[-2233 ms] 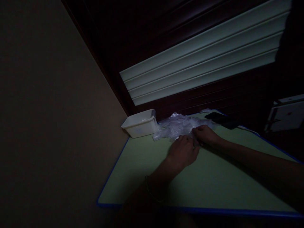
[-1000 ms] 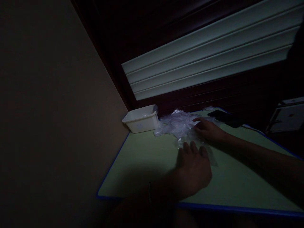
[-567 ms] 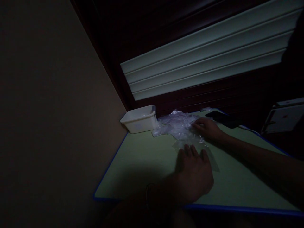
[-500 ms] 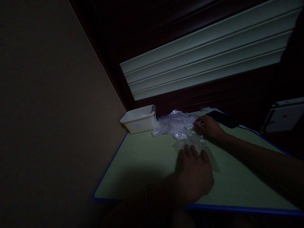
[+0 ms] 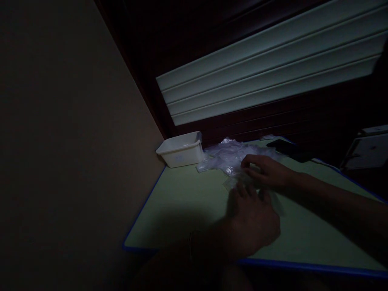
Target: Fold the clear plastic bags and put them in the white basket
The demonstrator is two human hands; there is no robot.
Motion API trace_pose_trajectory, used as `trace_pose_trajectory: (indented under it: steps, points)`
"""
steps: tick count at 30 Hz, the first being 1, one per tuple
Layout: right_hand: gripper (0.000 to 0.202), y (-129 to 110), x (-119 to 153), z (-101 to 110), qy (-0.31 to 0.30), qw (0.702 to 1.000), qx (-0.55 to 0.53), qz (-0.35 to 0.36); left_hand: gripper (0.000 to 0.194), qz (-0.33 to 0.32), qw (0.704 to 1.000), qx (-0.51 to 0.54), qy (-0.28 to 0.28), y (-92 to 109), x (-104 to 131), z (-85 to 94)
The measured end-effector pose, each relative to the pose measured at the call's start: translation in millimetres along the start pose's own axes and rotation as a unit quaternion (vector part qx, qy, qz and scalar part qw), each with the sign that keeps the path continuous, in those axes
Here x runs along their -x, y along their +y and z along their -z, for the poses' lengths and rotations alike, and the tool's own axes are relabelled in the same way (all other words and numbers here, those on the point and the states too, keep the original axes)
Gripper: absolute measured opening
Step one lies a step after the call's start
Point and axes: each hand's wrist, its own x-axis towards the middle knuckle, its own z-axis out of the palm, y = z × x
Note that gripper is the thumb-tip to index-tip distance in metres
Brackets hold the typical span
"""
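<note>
My left hand point(image 5: 254, 224) lies over the near end of a clear plastic bag point(image 5: 277, 204) on the table, its fingers stretched forward and a little apart. Just beyond it, my right hand point(image 5: 268, 171) is curled, thumb and forefinger bent towards each other above the bag's far part. Whatever is between those fingertips is too dark to make out. A loose heap of clear plastic bags point(image 5: 222, 155) spreads out beyond and to the left of my right hand.
A white plastic bin point(image 5: 183, 157) stands at the table's back left, against the wall. Behind the right hand lies a flat dark object point(image 5: 287, 149). The pale green table point(image 5: 178, 198) has a blue edge. A white boxy object point(image 5: 366, 152) is off to the right.
My right hand has come back from the heap towards my left hand, its fingers curled. My left hand stays on the bag. The view has shifted slightly.
</note>
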Motion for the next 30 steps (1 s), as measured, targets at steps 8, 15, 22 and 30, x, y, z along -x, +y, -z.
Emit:
trace_pose_trajectory:
  steps: [8,15,22,30]
  points:
    - [0.038,28.4,0.9,-8.6,0.014,0.997,0.076,0.000,0.060,0.024,0.999,0.021,-0.010,-1.4,-0.4,-2.9]
    - [0.041,35.1,-1.1,-11.5,0.101,0.990,0.087,-0.044,0.060,0.029,0.999,0.014,-0.027,-3.8,-4.8,-3.5]
    - [0.040,27.4,-5.9,-3.9,0.212,0.973,0.078,-0.037,0.060,0.025,0.999,0.029,0.017,-8.5,-1.8,-14.4]
    - [0.031,0.8,41.1,10.5,0.234,0.969,0.022,-0.080,0.058,0.030,0.999,0.044,0.011,-10.0,6.2,-13.6]
